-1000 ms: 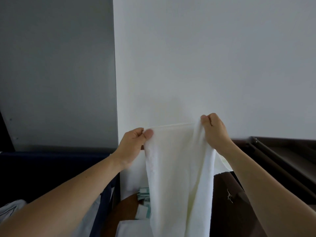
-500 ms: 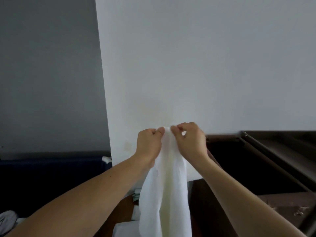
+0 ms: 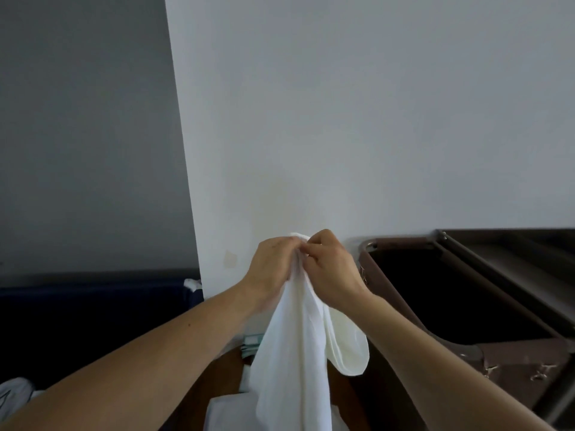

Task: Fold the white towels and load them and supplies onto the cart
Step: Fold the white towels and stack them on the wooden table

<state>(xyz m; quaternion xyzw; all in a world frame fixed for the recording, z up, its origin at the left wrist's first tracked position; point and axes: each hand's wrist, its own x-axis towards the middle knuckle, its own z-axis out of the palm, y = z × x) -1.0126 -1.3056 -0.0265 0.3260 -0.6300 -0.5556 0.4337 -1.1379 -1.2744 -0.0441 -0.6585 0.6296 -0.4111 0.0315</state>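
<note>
Left hand (image 3: 272, 264) and right hand (image 3: 331, 270) are up together, knuckles touching, and both pinch the top edge of the white towel (image 3: 295, 353). The top corners are bunched between the fingertips, a bit of hem poking out above at 12 o'clock. The cloth hangs doubled from the hands toward 6 o'clock, and its lower end runs out of frame. A looped fold bulges out at 4 o'clock under the right wrist. The towel is held in the air in front of the white wall (image 3: 342, 119).

The brown cart frame (image 3: 401, 241) is near, at 3 to 4 o'clock of the hands, with a dark opening inside. There is a grey wall (image 3: 87, 135) at 10 o'clock and a dark blue panel (image 3: 93, 293) at 8 o'clock. A flat white piece (image 3: 225, 412) lies at 6 o'clock beside the hanging cloth; it is probably another folded towel, but it is cut off. A small teal item (image 3: 250, 342) at 7 o'clock is partly hidden by the left forearm.
</note>
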